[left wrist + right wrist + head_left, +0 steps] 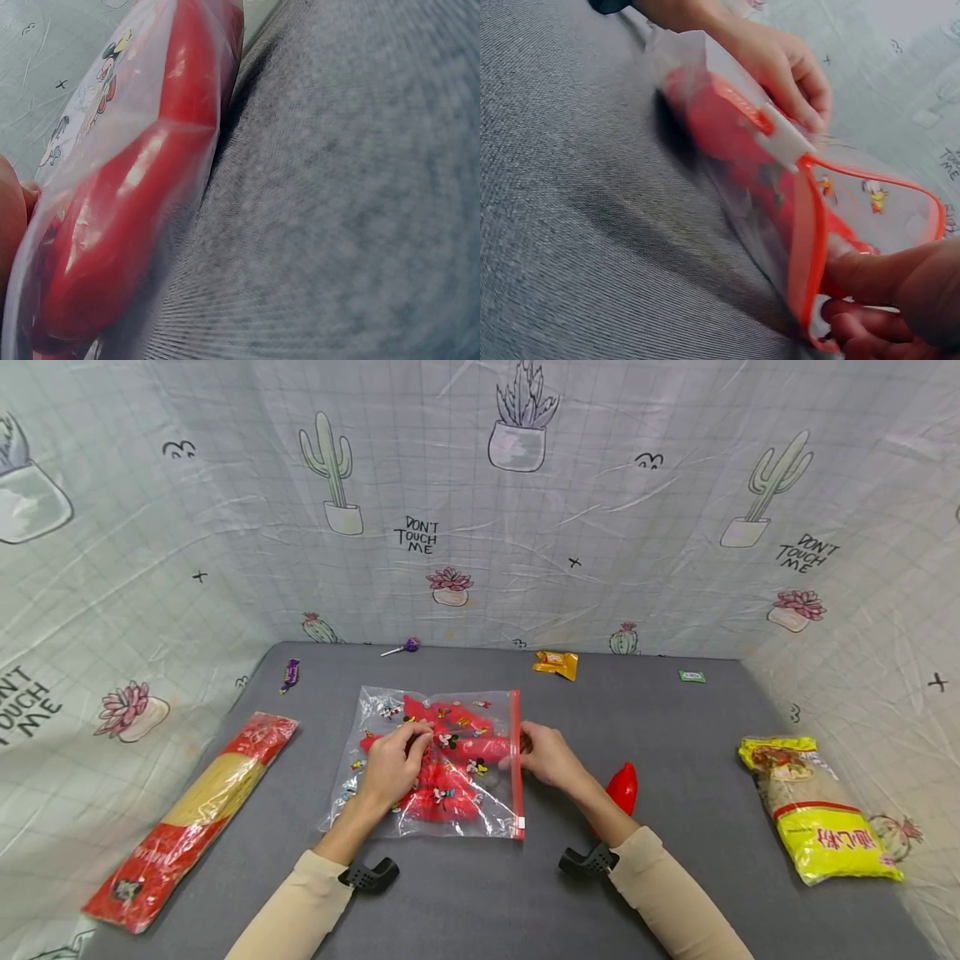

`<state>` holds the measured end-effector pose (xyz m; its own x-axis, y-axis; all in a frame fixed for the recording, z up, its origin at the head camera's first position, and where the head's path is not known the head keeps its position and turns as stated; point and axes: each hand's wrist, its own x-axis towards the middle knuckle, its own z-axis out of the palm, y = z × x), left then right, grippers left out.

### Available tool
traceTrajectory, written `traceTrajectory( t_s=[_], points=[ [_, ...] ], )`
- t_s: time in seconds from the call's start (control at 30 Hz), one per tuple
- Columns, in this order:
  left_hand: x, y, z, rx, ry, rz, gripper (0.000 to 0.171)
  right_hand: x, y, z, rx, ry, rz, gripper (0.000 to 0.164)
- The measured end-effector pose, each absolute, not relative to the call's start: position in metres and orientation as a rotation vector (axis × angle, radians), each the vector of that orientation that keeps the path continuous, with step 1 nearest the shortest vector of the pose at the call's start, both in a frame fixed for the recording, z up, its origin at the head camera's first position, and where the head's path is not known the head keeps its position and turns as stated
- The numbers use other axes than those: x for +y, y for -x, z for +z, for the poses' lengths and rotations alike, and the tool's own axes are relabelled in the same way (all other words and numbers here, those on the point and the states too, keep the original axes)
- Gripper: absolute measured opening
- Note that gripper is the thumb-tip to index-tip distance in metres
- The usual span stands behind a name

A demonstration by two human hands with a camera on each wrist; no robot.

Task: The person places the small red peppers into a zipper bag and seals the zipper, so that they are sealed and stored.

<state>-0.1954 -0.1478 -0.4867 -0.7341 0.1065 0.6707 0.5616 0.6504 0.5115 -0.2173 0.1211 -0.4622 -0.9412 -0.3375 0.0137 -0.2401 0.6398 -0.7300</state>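
As left hand (393, 768) pinches upper film of zip bag (516, 797), probably to part its mouth, right hand (551, 756) curls at opening; from afar I cannot tell its hold. Bag lies centre, red objects (442, 797) inside.

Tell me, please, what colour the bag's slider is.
The slider is white, best seen in the right wrist view.

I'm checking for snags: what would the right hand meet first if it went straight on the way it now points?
From the right hand, probably the red item inside the cartoon-print zip bag; the depth between them is unclear.
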Motion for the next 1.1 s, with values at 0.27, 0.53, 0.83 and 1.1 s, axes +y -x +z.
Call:
traceTrajectory(
  t_s=[0.27,0.53,0.83,1.1],
  points=[
    [-0.149,0.200,-0.488,-2.242,0.542,-0.972,0.010,0.140,0.214,-0.451,2.705,0.509,-1.162,0.043],
    [-0.150,0.200,-0.487,-2.253,0.531,-0.972,0.009,0.167,0.191,-0.435,2.943,0.346,-0.909,0.055],
    [-0.149,0.200,-0.486,-2.257,0.523,-0.991,0.009,0.205,0.158,-0.431,3.105,0.197,-0.751,0.063],
    [-0.151,0.201,-0.486,-2.297,0.502,-1.001,0.011,0.230,0.135,-0.441,3.079,0.038,-0.718,0.087]
  ],
)
